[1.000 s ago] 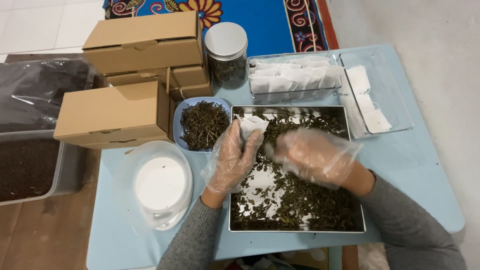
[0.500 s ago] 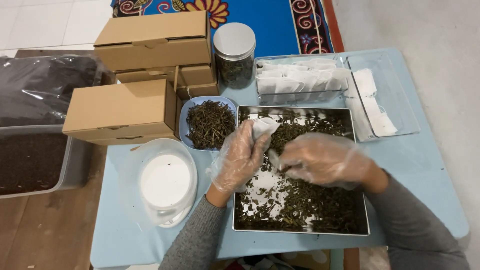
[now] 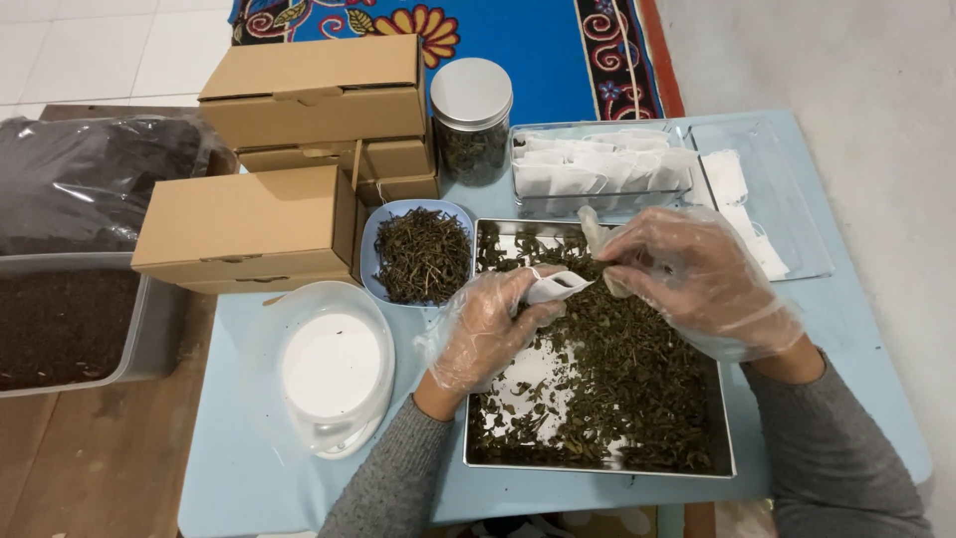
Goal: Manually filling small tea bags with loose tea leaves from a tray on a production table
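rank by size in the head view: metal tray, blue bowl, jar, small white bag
1. metal tray
2. blue bowl
3. jar, close to the bowl, so unsure
4. small white bag, held in the left hand

We seem at home: tiled floor [image 3: 90, 50], patterned rug [image 3: 558, 50], small blue table [image 3: 239, 468] with cardboard boxes [image 3: 249, 224]

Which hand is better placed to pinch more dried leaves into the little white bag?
Probably right: the left hand holds the white bag open over the metal tray, while the right hand hovers over the dried leaves.
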